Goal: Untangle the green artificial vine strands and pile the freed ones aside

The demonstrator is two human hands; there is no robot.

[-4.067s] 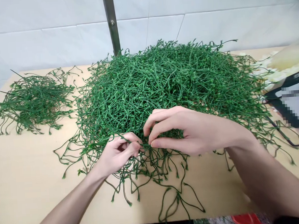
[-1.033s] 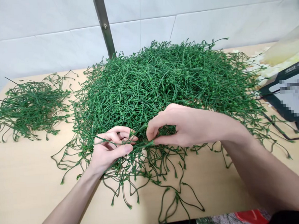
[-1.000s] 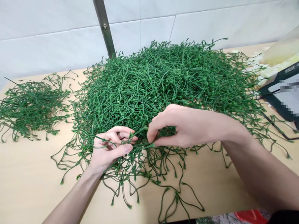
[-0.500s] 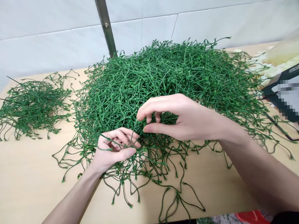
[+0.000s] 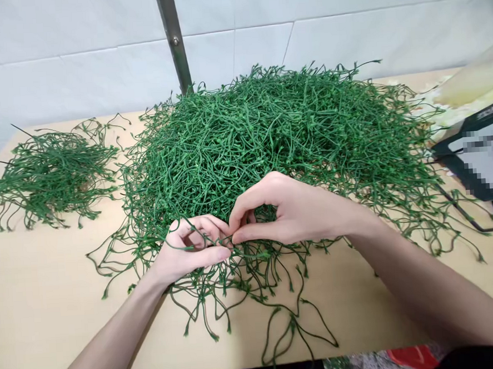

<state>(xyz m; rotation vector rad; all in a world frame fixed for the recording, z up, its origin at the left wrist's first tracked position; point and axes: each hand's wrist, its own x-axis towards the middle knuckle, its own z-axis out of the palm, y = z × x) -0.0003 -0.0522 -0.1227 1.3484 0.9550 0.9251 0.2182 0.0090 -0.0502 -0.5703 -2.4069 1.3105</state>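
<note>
A: Largest entry?
B: Wooden table; front edge along the bottom, room beside the left forearm.
A: Next?
B: Green heap, directly behind the fingers; smaller pile, apart at left.
A: Hands?
B: Left hand, curled, thumb closed on a stem; right hand, thumb and forefinger pinched together.
A: Smallest?
B: Thin stem, between both hands' fingertips.

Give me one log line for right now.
left hand: holding green stems; right hand: fingers pinched at same stems; big pile: beyond hands; small pile: left
</note>
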